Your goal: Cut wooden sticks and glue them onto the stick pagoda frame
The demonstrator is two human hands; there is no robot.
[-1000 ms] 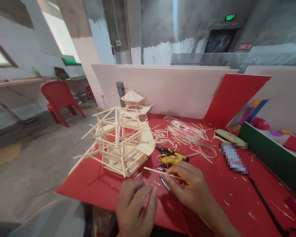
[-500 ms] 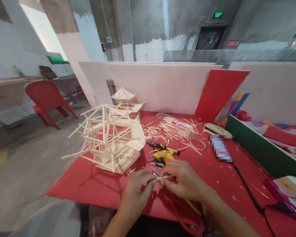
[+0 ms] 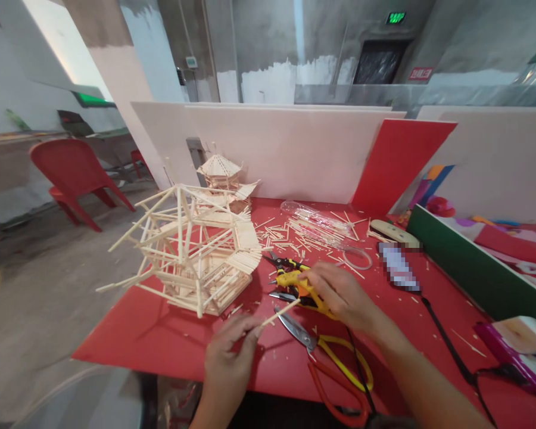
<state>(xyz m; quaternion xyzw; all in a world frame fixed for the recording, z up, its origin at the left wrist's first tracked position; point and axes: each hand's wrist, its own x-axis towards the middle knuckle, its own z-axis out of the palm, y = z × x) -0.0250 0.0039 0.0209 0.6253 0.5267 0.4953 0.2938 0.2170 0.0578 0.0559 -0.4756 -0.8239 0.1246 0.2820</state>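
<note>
My left hand [image 3: 233, 348] pinches one end of a thin wooden stick [image 3: 282, 312], which points up to the right above the red table. My right hand [image 3: 339, 292] has its fingers closed over the yellow glue gun [image 3: 293, 279], whose nozzle points left. Just below lies a pair of scissors [image 3: 300, 330] with one red and one yellow handle. Dark-bladed pliers or cutters [image 3: 280, 261] lie behind the glue gun, and another pointed metal tool [image 3: 282, 295] shows in front of it. Left of my hands stands an open wooden-stick pavilion frame [image 3: 192, 256].
A smaller roofed stick model [image 3: 221, 170] stands behind the frame. Loose sticks [image 3: 310, 232] and a clear plastic sleeve lie at the table's back. To the right are a phone-like pixelated object [image 3: 399, 267], a black cable [image 3: 446, 333] and a green board [image 3: 477, 262].
My right hand has let go of the stick and moved up and right onto the glue gun. My left hand keeps the stick and has shifted slightly left. The scissors are now uncovered.
</note>
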